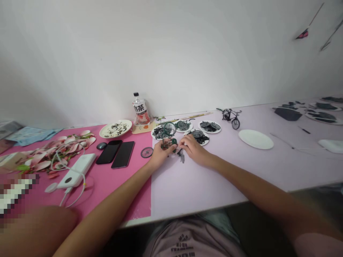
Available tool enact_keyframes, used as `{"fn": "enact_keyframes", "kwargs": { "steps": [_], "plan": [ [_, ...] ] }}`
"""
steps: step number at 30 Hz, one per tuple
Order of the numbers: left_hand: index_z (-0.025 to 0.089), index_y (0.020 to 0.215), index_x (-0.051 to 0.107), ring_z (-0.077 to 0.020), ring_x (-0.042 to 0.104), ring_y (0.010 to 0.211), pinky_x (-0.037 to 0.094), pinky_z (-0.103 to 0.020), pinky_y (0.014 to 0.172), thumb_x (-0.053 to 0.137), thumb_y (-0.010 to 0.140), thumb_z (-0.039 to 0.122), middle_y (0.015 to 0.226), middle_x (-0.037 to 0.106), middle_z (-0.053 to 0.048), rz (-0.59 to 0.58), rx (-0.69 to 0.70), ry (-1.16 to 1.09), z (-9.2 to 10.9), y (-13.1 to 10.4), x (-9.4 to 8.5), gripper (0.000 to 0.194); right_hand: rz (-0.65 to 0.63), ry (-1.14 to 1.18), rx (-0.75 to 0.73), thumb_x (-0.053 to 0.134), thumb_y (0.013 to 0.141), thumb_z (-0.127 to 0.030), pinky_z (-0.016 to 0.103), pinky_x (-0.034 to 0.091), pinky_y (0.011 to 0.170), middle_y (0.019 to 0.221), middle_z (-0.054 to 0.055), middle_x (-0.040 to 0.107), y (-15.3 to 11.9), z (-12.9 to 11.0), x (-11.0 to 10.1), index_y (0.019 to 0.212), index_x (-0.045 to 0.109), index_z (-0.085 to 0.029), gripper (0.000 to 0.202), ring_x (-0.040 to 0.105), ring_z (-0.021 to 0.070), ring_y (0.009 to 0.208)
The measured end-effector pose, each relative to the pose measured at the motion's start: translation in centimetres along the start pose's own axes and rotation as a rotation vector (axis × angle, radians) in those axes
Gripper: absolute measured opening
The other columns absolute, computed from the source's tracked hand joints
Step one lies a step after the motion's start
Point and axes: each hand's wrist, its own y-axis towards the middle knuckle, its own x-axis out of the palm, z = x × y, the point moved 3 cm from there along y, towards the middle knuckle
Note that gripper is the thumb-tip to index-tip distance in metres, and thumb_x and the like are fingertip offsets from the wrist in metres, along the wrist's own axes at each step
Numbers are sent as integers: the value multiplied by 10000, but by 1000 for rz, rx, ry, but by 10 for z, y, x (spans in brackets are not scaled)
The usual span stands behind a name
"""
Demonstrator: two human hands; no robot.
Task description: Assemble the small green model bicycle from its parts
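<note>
My left hand (162, 155) is closed around a partly built green model bicycle (169, 129), whose spoked wheel points up and away from me. Close beside it, my right hand (196, 150) has thumb and forefinger pinched together at the model's right side. Whatever sits between those fingertips is too small to make out. Just below the fingers a small grey part (182, 157) shows against the lilac table; I cannot tell whether it hangs from the model or lies loose. A loose spoked wheel (147, 152) lies on the pink mat, left of my left hand.
Behind my hands stand plates of dark bicycle parts (209, 126). A finished-looking model bicycle (232, 118) stands near the wall, beside a white plate (255, 139). Leftward are two phones (122, 155), a power bank (77, 170), a bottle (140, 110) and pink petals (71, 144).
</note>
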Motion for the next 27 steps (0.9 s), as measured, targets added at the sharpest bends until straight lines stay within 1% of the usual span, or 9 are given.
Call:
{"fn": "enact_keyframes", "kwargs": {
  "steps": [2, 4, 8, 12, 19, 23, 27],
  "plan": [
    [148, 1002, 659, -229, 746, 793, 583, -323, 714, 872, 725, 480, 849, 747, -65, -76, -26, -36, 3, -4, 7, 483, 54, 13, 5, 449, 1052, -199, 417, 455, 941, 1019, 75, 598, 0, 3, -1, 984, 553, -236, 130, 520, 250, 1052],
    [141, 1008, 664, -216, 746, 785, 587, -329, 742, 875, 729, 481, 875, 753, -74, -120, -31, -63, 4, -6, 11, 488, 85, 25, -1, 464, 1048, -202, 414, 455, 937, 1017, 71, 599, 0, 3, -1, 977, 543, -242, 113, 524, 250, 1056],
    [125, 1059, 663, -192, 737, 762, 578, -314, 748, 881, 729, 462, 891, 757, -82, -147, -48, -73, 0, -7, 14, 519, 78, 39, -11, 480, 1037, -194, 409, 457, 924, 1008, 69, 599, 1, 2, 3, 962, 536, -243, 107, 532, 246, 1038],
    [120, 1040, 679, -179, 716, 737, 566, -303, 739, 850, 773, 447, 835, 753, -77, -185, -15, -26, 0, -8, 14, 455, 64, 45, 0, 476, 1038, -202, 404, 455, 928, 1007, 71, 596, 0, 1, 5, 959, 534, -241, 106, 533, 246, 1040],
    [122, 1065, 696, -197, 718, 740, 559, -311, 711, 842, 765, 421, 881, 767, -94, -162, -1, 15, 3, -9, 12, 447, 20, 24, 27, 454, 1043, -215, 420, 458, 951, 1024, 85, 602, 1, 0, 4, 976, 553, -229, 121, 531, 249, 1043],
    [113, 1043, 695, -189, 707, 720, 553, -312, 721, 824, 776, 380, 817, 757, -81, -163, 2, -5, 4, -10, 13, 399, 2, 13, -1, 461, 1036, -214, 429, 460, 946, 1029, 92, 606, 2, -1, 3, 981, 565, -226, 118, 528, 258, 1045],
    [119, 1050, 689, -207, 726, 741, 575, -342, 750, 845, 748, 385, 856, 760, -86, -124, -12, -24, 3, -9, 13, 432, -7, 19, -26, 462, 1038, -212, 422, 459, 934, 1042, 97, 602, 2, -1, 2, 961, 553, -225, 120, 525, 259, 1045]
  ]
}}
